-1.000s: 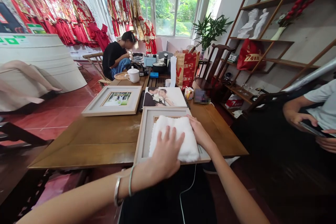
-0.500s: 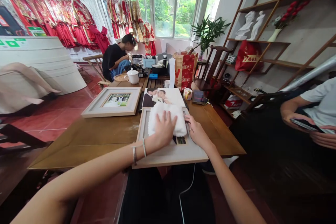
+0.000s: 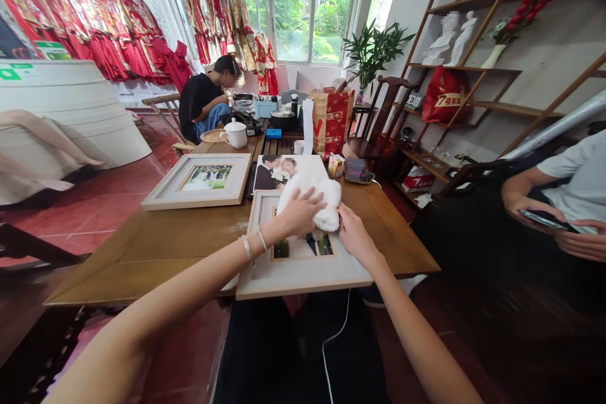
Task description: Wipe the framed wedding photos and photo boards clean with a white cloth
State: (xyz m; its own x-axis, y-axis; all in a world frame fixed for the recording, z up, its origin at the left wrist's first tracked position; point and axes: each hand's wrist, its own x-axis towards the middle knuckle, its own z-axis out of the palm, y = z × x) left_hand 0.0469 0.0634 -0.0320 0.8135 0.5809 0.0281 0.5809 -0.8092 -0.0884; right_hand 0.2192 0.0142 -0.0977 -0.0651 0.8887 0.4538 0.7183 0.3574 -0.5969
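A fluffy white cloth point(image 3: 330, 197) lies bunched over the upper right of a light wooden picture frame point(image 3: 307, 287). My left hand point(image 3: 303, 211) rests on the cloth, fingers stretched out and pressing it down. At the frame's right edge, my right hand point(image 3: 354, 230) is closed around the side, close to the cloth. Part of the picture inside the frame point(image 3: 310, 245) shows below my left hand; the cloth and hand cover the rest. The frame's near edge juts past the table edge toward my lap.
A second framed photo point(image 3: 206, 177) lies on the wooden table point(image 3: 142, 243) at left. Behind my frame lies a couple's photo print point(image 3: 271, 172). A white lidded cup point(image 3: 235, 134), a paper bag point(image 3: 331, 123) and a small box point(image 3: 336, 165) stand farther back. Two people sit nearby.
My left hand has slid the cloth up and to the right across the frame, uncovering more of its picture. My right hand stays at the right edge.
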